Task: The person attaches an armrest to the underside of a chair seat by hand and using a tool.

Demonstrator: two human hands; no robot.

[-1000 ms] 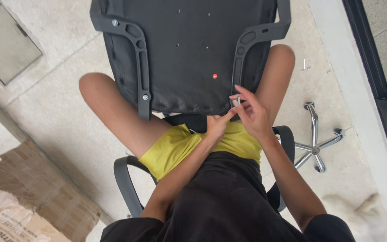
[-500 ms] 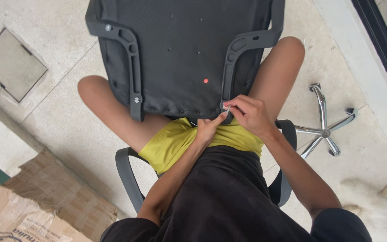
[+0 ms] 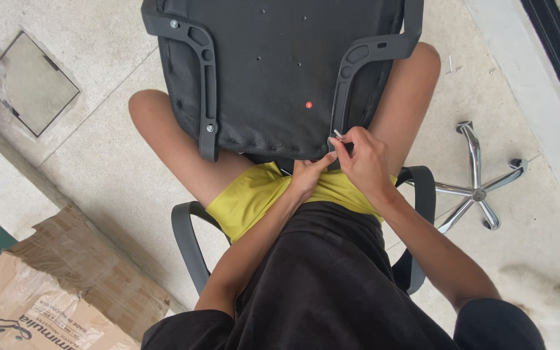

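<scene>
Fingers (image 3: 343,144) of my right hand (image 3: 364,162) pinch a small silver bolt (image 3: 337,135) at the near end of the right black plastic armrest bracket (image 3: 358,65); my left hand (image 3: 306,176) presses closed against the edge beneath. Across my knees lies the black fabric chair seat (image 3: 280,65), underside up. Its left black plastic armrest bracket (image 3: 196,71) already shows two seated bolts; the right one looks unfinished. Concrete floor (image 3: 98,162) lies open leftward; the chrome star base (image 3: 478,181) crowds my right.
</scene>
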